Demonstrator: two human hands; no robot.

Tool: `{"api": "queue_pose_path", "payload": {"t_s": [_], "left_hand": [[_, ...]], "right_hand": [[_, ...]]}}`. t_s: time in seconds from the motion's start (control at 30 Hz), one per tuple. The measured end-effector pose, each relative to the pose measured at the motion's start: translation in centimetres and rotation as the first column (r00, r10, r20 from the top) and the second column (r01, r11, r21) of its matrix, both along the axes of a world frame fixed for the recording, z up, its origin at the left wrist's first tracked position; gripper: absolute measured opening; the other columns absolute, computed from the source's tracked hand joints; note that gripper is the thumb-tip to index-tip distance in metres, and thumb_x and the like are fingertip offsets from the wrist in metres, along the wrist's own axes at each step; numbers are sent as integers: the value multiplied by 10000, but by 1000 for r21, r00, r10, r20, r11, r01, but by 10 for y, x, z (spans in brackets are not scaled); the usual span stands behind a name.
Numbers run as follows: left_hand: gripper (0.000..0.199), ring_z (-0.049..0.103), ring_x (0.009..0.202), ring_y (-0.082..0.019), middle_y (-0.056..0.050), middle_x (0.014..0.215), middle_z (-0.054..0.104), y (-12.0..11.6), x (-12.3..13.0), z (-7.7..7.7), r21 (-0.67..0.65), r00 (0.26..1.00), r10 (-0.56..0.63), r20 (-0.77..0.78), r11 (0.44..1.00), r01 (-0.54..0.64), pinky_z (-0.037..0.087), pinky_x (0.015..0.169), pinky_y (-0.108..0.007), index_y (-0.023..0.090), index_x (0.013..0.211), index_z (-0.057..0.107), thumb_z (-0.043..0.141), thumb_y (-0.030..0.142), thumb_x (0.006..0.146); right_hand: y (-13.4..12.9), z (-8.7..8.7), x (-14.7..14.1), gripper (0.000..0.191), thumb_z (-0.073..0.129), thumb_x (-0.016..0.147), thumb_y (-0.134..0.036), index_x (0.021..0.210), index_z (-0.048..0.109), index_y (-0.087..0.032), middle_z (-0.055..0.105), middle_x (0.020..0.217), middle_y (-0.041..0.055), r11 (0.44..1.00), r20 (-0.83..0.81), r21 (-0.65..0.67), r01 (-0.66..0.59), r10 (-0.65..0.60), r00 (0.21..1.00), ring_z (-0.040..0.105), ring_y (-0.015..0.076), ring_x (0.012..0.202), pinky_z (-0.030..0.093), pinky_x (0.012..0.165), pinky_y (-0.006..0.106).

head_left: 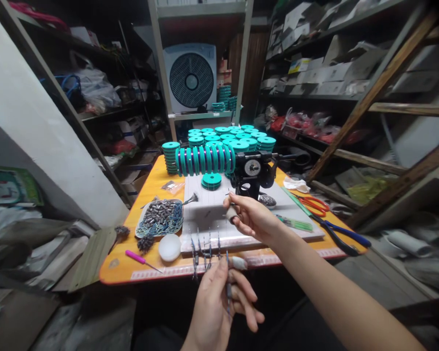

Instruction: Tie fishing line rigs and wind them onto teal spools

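My left hand (219, 297), low in front of the table's near edge, pinches a thin stick-like piece with a bluish-grey body (229, 291) between thumb and forefinger. Higher up, over the board, the fingertips of my right hand (245, 214) are pressed together. A tiny dark tip shows there, too small to name. Both hands have wrapped fingers. Several similar thin pieces (205, 248) hang along the board's front edge, just beyond my left hand. Behind my right hand stands a black winding device (252, 170) with a row of teal spools (205, 160) on its shaft.
On the yellow table (120, 261) are a tray (160, 218) of grey weights and blue pieces, a white round dish (169, 247), and a magenta-handled pick (136, 257). Red-handled scissors (314, 204) and blue-handled pliers (346, 236) lie right. Teal spool stacks (237, 145) and a box fan (190, 80) stand behind.
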State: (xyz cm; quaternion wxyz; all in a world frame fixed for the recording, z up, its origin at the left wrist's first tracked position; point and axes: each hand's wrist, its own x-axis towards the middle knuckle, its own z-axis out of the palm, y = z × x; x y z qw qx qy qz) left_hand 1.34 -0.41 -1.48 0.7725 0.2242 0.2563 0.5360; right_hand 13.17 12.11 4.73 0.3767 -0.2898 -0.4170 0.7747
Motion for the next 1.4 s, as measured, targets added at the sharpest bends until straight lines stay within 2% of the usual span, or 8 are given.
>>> {"api": "queue_pose_path", "payload": {"t_s": [0.13,0.43,0.8,0.97,1.07,1.2,1.3,1.4], "left_hand": [[386,645,371,-158,-56,586,703,-8,-4,-22,68,992,-45,118,997,37,477,342,-168,109,835,627,420,410,957],[362,653,376,-167,-82,631,736,-17,-11,-37,105,978,-84,190,992,64,462,339,-148,125,833,625,478,442,928],[348,491,299,-61,3,450,581,-13,-9,-10,18,994,108,-4,994,-108,412,341,-139,113,695,666,627,430,831],[362,564,370,-110,-42,605,651,-13,-8,-9,60,994,83,-75,995,-79,414,336,-182,112,701,675,618,447,825],[434,665,594,-211,-93,714,690,-4,-12,-2,172,953,97,-288,984,-49,537,528,-300,95,788,710,508,467,885],[249,610,1037,-227,-68,1023,705,24,-12,22,305,782,295,-550,942,-141,441,928,-312,171,1007,690,551,345,896],[253,633,896,-189,-46,896,695,49,-7,43,338,898,288,-332,925,-172,459,826,-292,178,1003,637,463,352,941],[234,569,600,-114,3,657,610,64,-3,55,248,984,132,-118,964,-100,455,649,-248,151,902,619,466,325,935]], "right_hand": [[-17,-10,6,376,531,907,-447,1057,642,-120,591,484,-14,999,65,4,-51,51,997,458,56,272,304,253,112],[-57,-35,0,372,608,855,-470,988,675,-129,616,646,-2,973,178,104,-208,187,966,526,44,402,384,317,106],[-78,-42,-19,294,726,768,-402,765,605,-134,543,515,-39,995,15,103,-10,8,1000,461,44,375,371,315,116],[-79,-39,-13,305,690,792,-443,773,595,-153,530,541,-44,988,85,155,2,-16,996,436,50,376,342,334,148],[-78,-23,2,277,646,836,-427,762,597,-164,542,570,-37,933,274,358,-32,-72,959,460,67,427,362,416,184],[-82,6,21,220,596,884,-348,747,650,-184,595,648,-4,725,520,666,-175,-282,806,524,121,606,375,555,232],[-82,14,29,221,553,906,-309,758,666,-190,593,631,-4,618,610,725,-304,-371,700,491,118,574,328,548,247],[-68,12,37,268,567,874,-274,634,625,-171,553,580,-1,686,608,688,-239,-364,706,451,116,558,287,540,252]]}}
